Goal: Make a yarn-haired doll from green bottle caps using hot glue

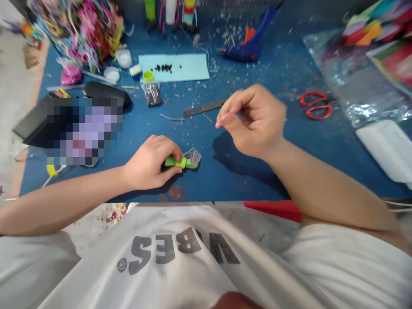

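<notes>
My left hand (pixel 154 162) rests on the blue table near its front edge. Between its thumb and fingers lies a small green doll-like piece (pixel 182 162), with looped grey yarn (pixel 195 157) at its right end. The rest of the piece is hidden under the hand. To the right and higher up, my right hand (pixel 254 120) is raised above the table, thumb and forefinger pinched together. Anything between those fingertips is too small to make out. Behind that hand, a flat grey metal strip (pixel 201 109) lies partly covered, with a loose strand of grey yarn (pixel 172 118) beside it.
Red-handled scissors (pixel 317 105) and a white box (pixel 384 150) lie right. A blue glue gun (pixel 246 51), small standing dolls (pixel 170 13) and a light-blue sheet (pixel 193 68) with black beads are at the back. Tangled yarn (pixel 86 34) and a black case (pixel 106 93) sit left.
</notes>
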Demonstrator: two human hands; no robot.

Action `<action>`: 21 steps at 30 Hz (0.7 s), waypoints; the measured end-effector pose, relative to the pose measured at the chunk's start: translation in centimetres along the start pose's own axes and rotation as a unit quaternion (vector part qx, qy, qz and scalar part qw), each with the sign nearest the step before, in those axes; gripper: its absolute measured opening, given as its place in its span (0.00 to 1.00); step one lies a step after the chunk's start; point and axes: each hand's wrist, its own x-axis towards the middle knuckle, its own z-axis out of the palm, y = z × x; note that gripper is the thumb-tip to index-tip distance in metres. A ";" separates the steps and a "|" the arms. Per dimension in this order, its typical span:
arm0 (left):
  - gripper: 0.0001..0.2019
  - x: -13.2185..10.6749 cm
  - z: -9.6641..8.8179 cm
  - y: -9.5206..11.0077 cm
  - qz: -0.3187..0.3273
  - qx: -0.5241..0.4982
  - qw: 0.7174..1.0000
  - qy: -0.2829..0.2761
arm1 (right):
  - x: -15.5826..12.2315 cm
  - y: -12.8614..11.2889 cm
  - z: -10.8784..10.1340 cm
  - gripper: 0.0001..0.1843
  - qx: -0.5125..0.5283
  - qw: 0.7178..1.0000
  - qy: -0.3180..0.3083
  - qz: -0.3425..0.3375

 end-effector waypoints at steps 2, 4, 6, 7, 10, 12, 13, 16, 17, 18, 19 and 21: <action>0.07 -0.1 -0.1 0.0 0.007 0.066 0.998 -0.016 | 0.1 1.3 0.0 0.22 -0.031 0.999 -0.012 -0.017; 0.09 -0.2 -0.1 0.0 0.013 0.094 0.995 -0.017 | 0.3 2.2 0.1 0.25 -0.058 0.997 -0.024 -0.037; 0.14 -0.2 0.0 0.4 0.023 0.106 0.994 -0.006 | 0.3 2.8 0.3 0.29 -0.089 0.995 -0.023 -0.040; 0.16 -0.3 0.1 0.7 0.031 0.110 0.993 0.004 | 0.4 3.1 0.5 0.31 -0.105 0.993 -0.021 -0.042; 0.17 -0.1 -0.5 1.5 0.046 0.125 0.990 0.051 | 0.4 4.1 0.9 0.31 -0.130 0.990 -0.018 -0.050; 0.13 0.3 -2.6 0.6 0.031 0.145 0.986 0.079 | 0.5 4.9 1.3 0.30 -0.133 0.990 -0.022 -0.047; 0.12 0.7 -4.5 -0.6 0.017 0.156 0.984 0.086 | 0.5 5.3 1.5 0.29 -0.135 0.990 -0.023 -0.044; 0.09 2.3 -12.8 -6.9 0.012 0.186 0.976 0.113 | 0.7 6.1 1.9 0.21 -0.142 0.988 -0.033 -0.054; 0.07 3.0 -16.0 -9.3 -0.013 0.201 0.974 0.109 | 0.7 6.3 2.0 0.18 -0.144 0.987 -0.044 -0.063; 0.08 3.7 -19.0 -11.6 -0.055 0.226 0.968 0.099 | 0.7 6.4 2.0 0.15 -0.145 0.985 -0.057 -0.073; 0.09 4.3 -21.7 -13.4 -0.099 0.257 0.959 0.070 | 0.8 6.4 2.0 0.13 -0.146 0.983 -0.073 -0.082; 0.08 5.3 -25.3 -15.6 -0.141 0.335 0.931 0.042 | 0.8 6.4 2.0 0.11 -0.153 0.979 -0.104 -0.088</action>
